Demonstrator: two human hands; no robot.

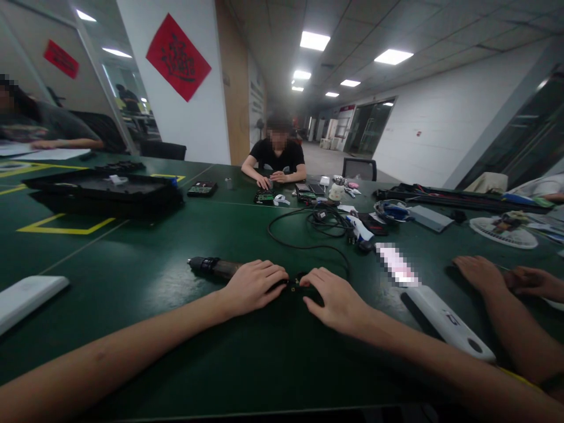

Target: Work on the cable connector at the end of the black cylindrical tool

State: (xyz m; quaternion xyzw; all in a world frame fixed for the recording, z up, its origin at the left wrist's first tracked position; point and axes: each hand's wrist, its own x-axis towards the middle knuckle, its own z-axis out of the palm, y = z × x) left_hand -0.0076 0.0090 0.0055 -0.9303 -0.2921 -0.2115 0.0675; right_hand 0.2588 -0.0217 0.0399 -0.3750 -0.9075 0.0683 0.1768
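Black on that drill (212,267), flat behind left hand (255,286), guessing for easy reach. With left fingers together at a dark part (293,284) on the table (282,364), steadying maybe, can't tell if pinching. On right hand (335,298), thumb spread from fingers.

My left forearm (132,346) slanted in from the lower left, my right forearm (432,349) from the lower right, both bare. My left hand (255,286) lay palm down, its fingers (274,275) close together and bent. My right hand (338,299) faced it, just apart, the thumb (314,308) spread below the curved index finger (314,279).
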